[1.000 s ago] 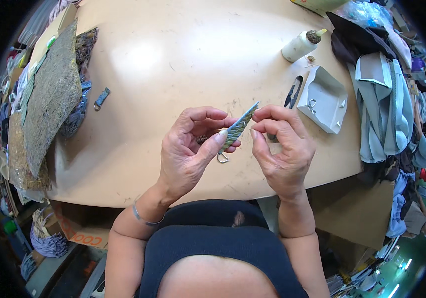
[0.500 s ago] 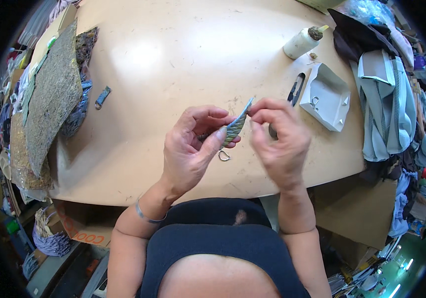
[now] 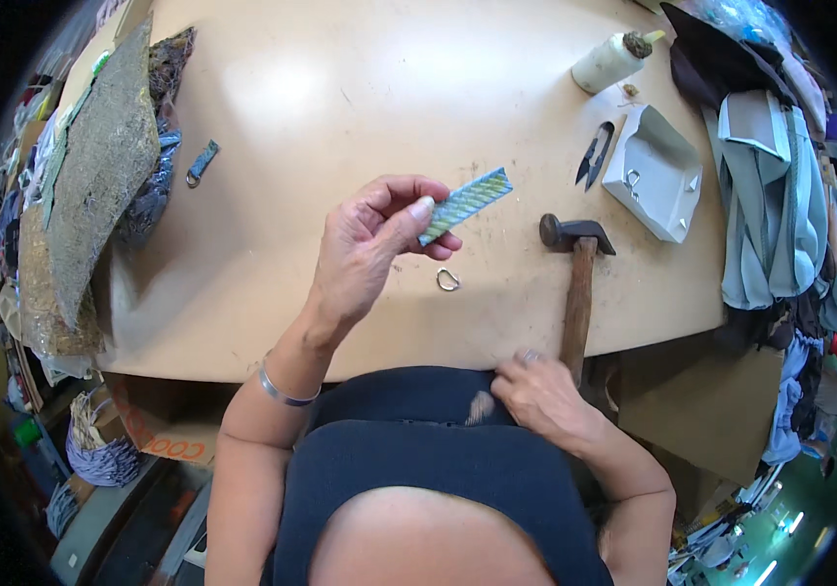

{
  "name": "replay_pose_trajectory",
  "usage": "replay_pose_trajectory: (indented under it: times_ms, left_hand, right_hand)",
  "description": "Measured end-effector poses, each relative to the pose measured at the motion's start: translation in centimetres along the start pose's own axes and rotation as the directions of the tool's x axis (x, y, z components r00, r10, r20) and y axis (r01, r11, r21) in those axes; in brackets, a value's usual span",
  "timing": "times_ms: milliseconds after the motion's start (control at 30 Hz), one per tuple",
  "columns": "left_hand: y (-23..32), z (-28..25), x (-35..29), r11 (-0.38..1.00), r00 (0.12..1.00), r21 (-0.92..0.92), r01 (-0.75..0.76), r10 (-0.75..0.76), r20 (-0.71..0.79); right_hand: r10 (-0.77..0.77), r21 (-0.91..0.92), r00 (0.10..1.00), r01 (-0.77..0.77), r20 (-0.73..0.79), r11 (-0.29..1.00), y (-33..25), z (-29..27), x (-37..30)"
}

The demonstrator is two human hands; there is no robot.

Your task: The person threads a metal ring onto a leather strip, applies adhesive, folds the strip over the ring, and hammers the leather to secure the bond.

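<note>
My left hand (image 3: pixel 369 234) pinches a short woven strap (image 3: pixel 472 203) in blue and yellow-green between thumb and fingers, above the table. The strap's free end points up and to the right. On the tabletop just below lies a small metal D-ring (image 3: pixel 449 279), touched by neither hand. My right hand (image 3: pixel 543 398) rests low at the table's front edge, against my dark clothing, its fingers loosely bent and apart with nothing seen in them. Close by it is a hammer (image 3: pixel 579 293) with a wooden handle, lying head away from me.
At the right are black thread snips (image 3: pixel 594 156), a white open box (image 3: pixel 651 210) holding metal rings, a glue bottle (image 3: pixel 612 62) and grey-blue fabric pieces (image 3: pixel 765 215). On the left lie a small strap with a ring (image 3: pixel 203 163) and a stack of rough grey sheet material (image 3: pixel 106 176).
My right hand has left the strap and dropped to my lap, uncovering the hammer. The left hand keeps the strap, now turned with its flat patterned face showing.
</note>
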State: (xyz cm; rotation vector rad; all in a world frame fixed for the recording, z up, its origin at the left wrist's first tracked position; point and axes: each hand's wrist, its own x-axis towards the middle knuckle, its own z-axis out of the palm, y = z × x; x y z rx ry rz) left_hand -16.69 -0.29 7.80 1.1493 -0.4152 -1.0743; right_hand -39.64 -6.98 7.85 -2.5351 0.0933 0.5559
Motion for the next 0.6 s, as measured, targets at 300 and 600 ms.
replay_pose_trajectory:
  times_ms: [300,600]
  left_hand:
    - [-1.4,-1.0,-1.2,0.991,0.996,0.111,0.079,-0.082,0.026]
    - [-2.7,-2.7,-2.7,0.942,0.992,0.316,0.116,-0.123,0.004]
  right_hand:
    - [0.313,0.608,0.771,0.119,-0.554,0.785,1.2,-4.2,0.2]
    - [0.265,0.203,0.794,-0.181,-0.547,0.962,2.1,-2.0,1.3]
